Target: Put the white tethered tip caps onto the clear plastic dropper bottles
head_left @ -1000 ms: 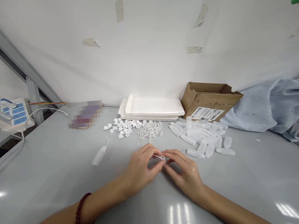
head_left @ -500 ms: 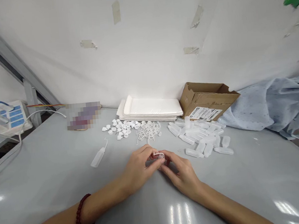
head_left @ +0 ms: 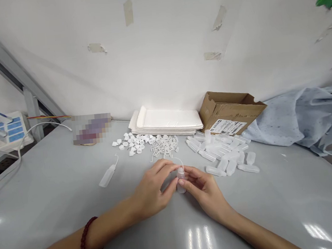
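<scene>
My right hand (head_left: 203,187) pinches a small clear plastic bottle (head_left: 181,180) and holds it upright on the grey table (head_left: 59,199). My left hand (head_left: 153,187) meets it from the left, its fingertips closed on the thin white cap piece at the bottle's top. A finished bottle with a long tip (head_left: 108,173) lies to the left. Behind my hands lie a pile of white caps (head_left: 132,142), a tangle of thin white rings (head_left: 163,146) and a heap of empty clear bottles (head_left: 223,152).
A stack of white foam trays (head_left: 167,122) and an open cardboard box (head_left: 230,111) stand against the white wall. A pale blue cloth (head_left: 308,120) lies at the right. A white device with blue buttons (head_left: 5,129) and cables sits at the far left.
The bottle now stands upright between my hands; earlier only a thin white piece showed at my fingertips. My hands shifted slightly toward me.
</scene>
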`<state>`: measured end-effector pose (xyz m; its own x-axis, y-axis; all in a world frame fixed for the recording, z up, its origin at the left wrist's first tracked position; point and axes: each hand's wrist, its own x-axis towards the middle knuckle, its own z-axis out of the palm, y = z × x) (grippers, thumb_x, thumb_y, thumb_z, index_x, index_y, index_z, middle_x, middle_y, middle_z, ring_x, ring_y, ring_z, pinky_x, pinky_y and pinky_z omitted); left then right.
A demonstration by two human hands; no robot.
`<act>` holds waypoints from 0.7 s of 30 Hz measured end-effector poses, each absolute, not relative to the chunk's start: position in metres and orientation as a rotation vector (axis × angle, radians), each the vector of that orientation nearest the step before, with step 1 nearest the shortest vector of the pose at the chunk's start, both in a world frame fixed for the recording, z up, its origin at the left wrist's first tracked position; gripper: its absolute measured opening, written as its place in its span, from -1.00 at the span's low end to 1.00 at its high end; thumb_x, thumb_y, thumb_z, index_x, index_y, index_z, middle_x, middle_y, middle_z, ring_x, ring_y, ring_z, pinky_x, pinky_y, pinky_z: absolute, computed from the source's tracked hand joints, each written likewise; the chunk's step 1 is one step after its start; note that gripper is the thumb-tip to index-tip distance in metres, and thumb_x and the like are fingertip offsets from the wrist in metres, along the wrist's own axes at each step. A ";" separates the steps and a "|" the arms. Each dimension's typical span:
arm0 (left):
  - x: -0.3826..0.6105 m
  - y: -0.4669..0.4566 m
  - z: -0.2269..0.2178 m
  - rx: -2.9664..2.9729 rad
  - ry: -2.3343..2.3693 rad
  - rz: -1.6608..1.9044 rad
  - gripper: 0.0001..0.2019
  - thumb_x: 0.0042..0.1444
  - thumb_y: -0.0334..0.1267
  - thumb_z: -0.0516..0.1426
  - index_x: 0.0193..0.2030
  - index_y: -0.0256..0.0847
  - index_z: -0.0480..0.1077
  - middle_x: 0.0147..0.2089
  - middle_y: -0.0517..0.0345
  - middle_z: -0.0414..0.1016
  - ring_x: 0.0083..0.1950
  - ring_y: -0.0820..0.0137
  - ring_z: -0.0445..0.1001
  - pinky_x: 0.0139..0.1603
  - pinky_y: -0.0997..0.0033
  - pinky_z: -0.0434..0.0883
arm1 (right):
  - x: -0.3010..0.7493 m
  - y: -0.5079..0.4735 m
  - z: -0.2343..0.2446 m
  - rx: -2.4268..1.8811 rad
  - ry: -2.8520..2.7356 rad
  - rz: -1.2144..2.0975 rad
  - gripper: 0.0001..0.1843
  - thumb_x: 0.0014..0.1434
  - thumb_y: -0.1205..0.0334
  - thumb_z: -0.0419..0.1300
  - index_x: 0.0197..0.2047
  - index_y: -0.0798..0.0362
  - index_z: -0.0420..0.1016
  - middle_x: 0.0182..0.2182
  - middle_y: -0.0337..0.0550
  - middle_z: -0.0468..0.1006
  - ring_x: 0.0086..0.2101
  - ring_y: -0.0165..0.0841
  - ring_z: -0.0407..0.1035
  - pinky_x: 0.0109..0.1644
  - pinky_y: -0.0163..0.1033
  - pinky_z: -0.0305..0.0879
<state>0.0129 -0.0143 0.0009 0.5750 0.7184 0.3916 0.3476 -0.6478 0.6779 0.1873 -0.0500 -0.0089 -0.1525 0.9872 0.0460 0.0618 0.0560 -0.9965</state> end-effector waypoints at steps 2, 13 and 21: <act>0.011 -0.014 0.003 2.364 0.786 0.826 -0.66 0.18 -0.41 0.04 0.11 -0.21 0.23 0.01 -0.02 0.34 0.01 0.31 0.34 0.03 0.28 0.36 | 0.188 -0.050 -0.010 -1.156 -1.335 1.272 -0.73 0.15 0.16 0.23 -0.06 0.01 0.50 -0.26 -0.15 0.60 -0.24 -0.33 0.48 -0.12 -0.21 0.41; 0.014 -0.018 0.006 2.514 0.821 0.709 -0.67 0.07 -0.46 0.12 -0.01 -0.24 0.22 -0.05 -0.01 0.32 -0.01 0.22 0.28 -0.01 0.19 0.37 | 0.184 -0.052 -0.009 -1.223 -1.299 1.399 -0.67 0.14 0.11 0.24 -0.05 0.06 0.48 -0.28 -0.13 0.60 -0.26 -0.32 0.46 -0.15 -0.25 0.38; -0.022 0.006 0.027 2.350 1.035 0.539 -0.54 -0.07 -0.42 0.20 0.01 -0.15 0.22 0.03 0.06 0.30 0.13 0.19 0.18 0.12 0.15 0.32 | 0.188 -0.056 -0.012 -1.370 -1.373 1.247 -0.58 0.17 -0.01 0.16 0.00 0.06 0.49 -0.30 -0.11 0.57 -0.34 -0.32 0.46 -0.17 -0.24 0.42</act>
